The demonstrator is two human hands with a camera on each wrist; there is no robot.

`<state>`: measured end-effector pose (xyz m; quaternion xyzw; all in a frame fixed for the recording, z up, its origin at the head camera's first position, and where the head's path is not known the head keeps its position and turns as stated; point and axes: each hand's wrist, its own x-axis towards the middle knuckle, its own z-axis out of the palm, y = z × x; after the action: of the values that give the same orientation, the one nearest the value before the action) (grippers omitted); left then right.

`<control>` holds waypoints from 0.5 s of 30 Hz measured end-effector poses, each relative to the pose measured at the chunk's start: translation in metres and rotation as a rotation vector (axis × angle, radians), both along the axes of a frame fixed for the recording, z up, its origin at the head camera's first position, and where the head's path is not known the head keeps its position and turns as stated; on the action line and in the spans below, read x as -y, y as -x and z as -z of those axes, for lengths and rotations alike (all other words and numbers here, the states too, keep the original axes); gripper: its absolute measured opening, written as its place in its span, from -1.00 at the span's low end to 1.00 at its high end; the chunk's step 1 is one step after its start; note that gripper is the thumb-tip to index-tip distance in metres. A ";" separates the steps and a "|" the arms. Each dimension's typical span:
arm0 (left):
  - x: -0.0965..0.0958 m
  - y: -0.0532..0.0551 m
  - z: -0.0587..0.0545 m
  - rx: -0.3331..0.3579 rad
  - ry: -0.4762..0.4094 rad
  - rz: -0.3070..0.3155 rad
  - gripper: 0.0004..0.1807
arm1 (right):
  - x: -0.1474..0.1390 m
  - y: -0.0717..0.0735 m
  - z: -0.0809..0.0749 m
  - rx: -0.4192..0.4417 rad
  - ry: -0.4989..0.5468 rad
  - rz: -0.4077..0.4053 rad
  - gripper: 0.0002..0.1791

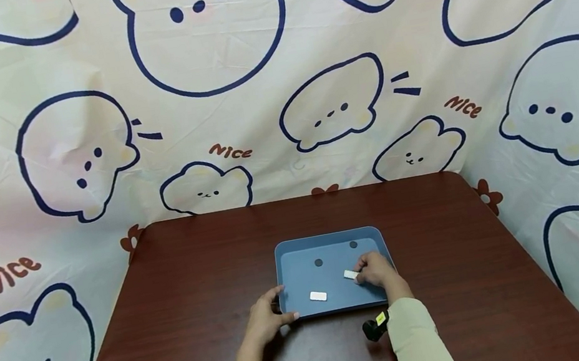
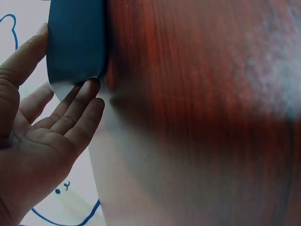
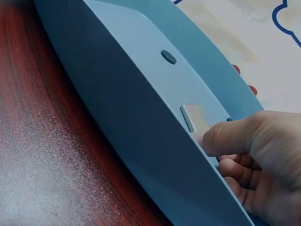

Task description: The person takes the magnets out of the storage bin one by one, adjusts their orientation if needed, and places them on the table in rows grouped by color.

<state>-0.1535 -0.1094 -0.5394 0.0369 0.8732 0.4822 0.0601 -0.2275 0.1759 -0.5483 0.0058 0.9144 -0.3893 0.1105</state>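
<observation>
A shallow blue tray lies on the brown table. My right hand, reaching over its right side, pinches a small white rectangular block between thumb and fingers. In the right wrist view that block sticks out past the thumb tip, low inside the tray. Another white block lies near the front wall. Two dark round discs rest farther back on the tray floor. My left hand touches the tray's front left corner from outside, fingers spread and relaxed, palm showing in the left wrist view.
The brown table extends on both sides of the tray. Behind it hangs a pale cloth printed with cartoon animals. A black device with a yellow label sits at the right wrist.
</observation>
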 end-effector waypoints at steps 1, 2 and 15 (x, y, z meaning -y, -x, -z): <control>0.000 0.000 0.001 0.003 -0.002 -0.002 -0.23 | 0.000 0.000 0.000 -0.003 -0.007 -0.007 -0.86; 0.000 0.000 0.001 0.006 -0.006 -0.004 -0.23 | 0.000 0.000 0.000 -0.002 -0.008 -0.011 -0.86; 0.000 -0.001 0.001 0.004 -0.043 -0.010 -0.23 | -0.005 -0.007 -0.002 -0.048 0.053 -0.047 -0.95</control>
<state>-0.1522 -0.1097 -0.5401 0.0328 0.8628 0.5011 0.0583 -0.2209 0.1808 -0.5467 -0.0277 0.9060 -0.4108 0.0979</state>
